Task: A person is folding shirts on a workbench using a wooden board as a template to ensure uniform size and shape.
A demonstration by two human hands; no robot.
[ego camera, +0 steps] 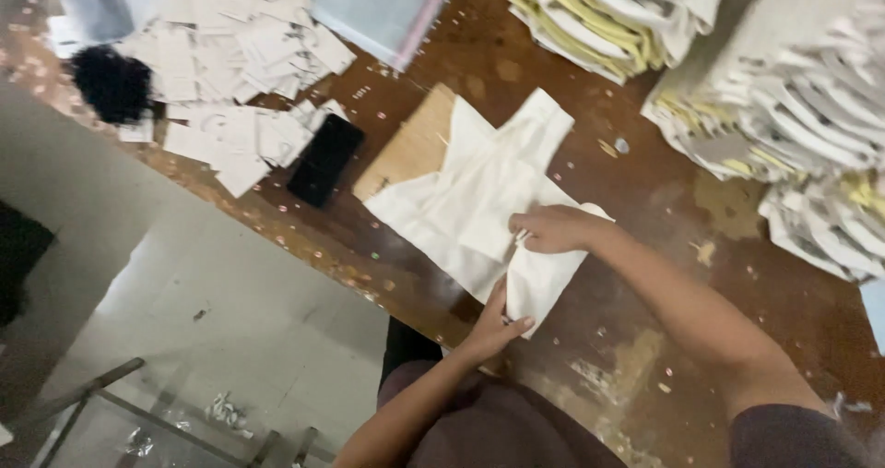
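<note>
A cream cloth garment lies spread on the brown counter, and both hands work its near corner. The right hand lies knuckles up on the cloth, its grip closed on a fold, forearm running back to the lower right. The left hand comes up from below, its grip pinching the cloth's lower edge between thumb and fingers. Just beyond the grips, under the cloth, lies a cardboard sheet. Further left of it sits a black phone, then scattered paper tags and a black tuft. Stacks of folded cloth stand well apart to the right.
</note>
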